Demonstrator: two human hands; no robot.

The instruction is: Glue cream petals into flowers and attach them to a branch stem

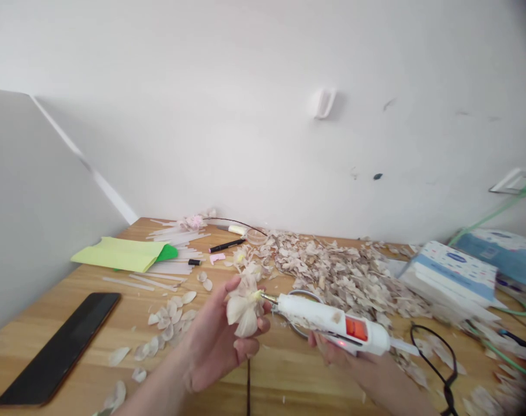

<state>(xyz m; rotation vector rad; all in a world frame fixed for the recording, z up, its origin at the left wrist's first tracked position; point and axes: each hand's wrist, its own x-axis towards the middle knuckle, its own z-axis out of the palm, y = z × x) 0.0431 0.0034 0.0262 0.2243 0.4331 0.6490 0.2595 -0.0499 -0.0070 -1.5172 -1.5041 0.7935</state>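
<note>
Right hand (347, 365) has its grip round a glue gun (332, 316), tip (269, 298) at the pale flower (244, 315). Left hand (213, 341) grips that flower, petals (341, 271) heaped beyond it, rightward.

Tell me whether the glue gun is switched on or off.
The glue gun looks switched on: a small red light glows on its side.

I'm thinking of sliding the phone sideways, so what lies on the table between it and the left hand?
Loose pale petals lie scattered on the wooden table between the phone and the left hand, seen in the head view.
</note>
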